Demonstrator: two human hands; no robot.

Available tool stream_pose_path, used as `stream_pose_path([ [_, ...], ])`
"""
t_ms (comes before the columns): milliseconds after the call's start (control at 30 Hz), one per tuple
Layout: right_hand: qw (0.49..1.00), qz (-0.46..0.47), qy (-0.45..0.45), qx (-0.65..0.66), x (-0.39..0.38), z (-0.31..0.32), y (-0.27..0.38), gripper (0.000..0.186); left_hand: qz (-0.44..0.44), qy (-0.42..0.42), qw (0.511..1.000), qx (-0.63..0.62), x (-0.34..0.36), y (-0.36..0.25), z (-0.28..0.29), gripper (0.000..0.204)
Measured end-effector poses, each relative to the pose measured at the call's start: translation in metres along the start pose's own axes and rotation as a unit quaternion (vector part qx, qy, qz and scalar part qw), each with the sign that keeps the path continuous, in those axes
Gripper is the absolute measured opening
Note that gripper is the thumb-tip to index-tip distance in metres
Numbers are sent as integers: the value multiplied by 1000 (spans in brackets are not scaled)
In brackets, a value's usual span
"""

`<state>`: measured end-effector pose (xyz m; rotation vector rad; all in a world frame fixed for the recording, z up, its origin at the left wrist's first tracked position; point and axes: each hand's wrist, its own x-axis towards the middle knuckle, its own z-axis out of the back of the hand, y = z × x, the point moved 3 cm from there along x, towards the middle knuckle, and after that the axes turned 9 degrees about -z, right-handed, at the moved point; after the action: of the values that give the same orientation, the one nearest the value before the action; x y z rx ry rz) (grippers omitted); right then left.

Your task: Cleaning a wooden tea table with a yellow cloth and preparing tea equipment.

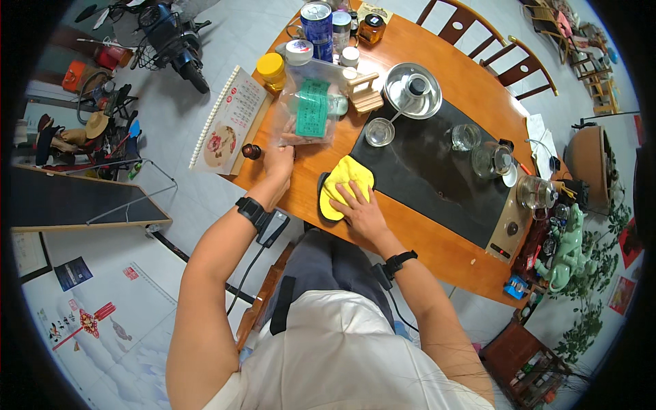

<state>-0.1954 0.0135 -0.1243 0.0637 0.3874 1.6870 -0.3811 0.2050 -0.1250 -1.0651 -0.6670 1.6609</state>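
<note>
My right hand [362, 213] lies on a folded yellow cloth [348, 179] with its fingers spread and pressing flat. The cloth covers part of a dark rounded pad [322, 195] near the table's front edge. Farther left, my left hand [279, 164] rests at the table edge with its fingers curled; what they hold, if anything, is hidden. Just beyond its knuckles lies a clear plastic bag [287, 126] with a green label. A small dark brown bottle [251, 151] is close to the left of that hand.
The wooden table [424, 232] carries a black tea tray [437, 167], a steel pot lid [413, 89], a strainer [379, 132] and glass pots [490, 160]. Jars and a blue can [317, 31] crowd its far left. A spiral desk calendar [229, 123] stands at the left edge.
</note>
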Motion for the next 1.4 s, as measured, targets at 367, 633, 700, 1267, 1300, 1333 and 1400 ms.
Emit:
stream_pose_path([
  [367, 999, 3, -10, -35, 21, -2, 4, 49, 174, 155, 955, -186, -75, -14, 45, 17],
  [633, 998, -20, -31, -45, 73, -1, 7, 49, 113, 247, 932, -242, -111, -40, 53, 18],
  [700, 998, -31, -24, -52, 74, -1, 7, 48, 110, 279, 908, -292, -111, -45, 44, 18],
  [1267, 999, -16, -26, 40, -78, -23, -9, 43, 55, 311, 939, -136, 0, 84, 39, 19],
  [1300, 997, -24, -45, 51, -71, -24, -7, 41, 53, 316, 940, -117, 1, 77, 34, 23],
  [1333, 998, -30, -37, 49, -60, -19, -4, 41, 61, 330, 937, -100, 4, 76, 34, 23],
  [1400, 998, -41, -51, 23, -38, -19, 1, 42, 72, 346, 933, -64, 7, 74, 40, 24],
])
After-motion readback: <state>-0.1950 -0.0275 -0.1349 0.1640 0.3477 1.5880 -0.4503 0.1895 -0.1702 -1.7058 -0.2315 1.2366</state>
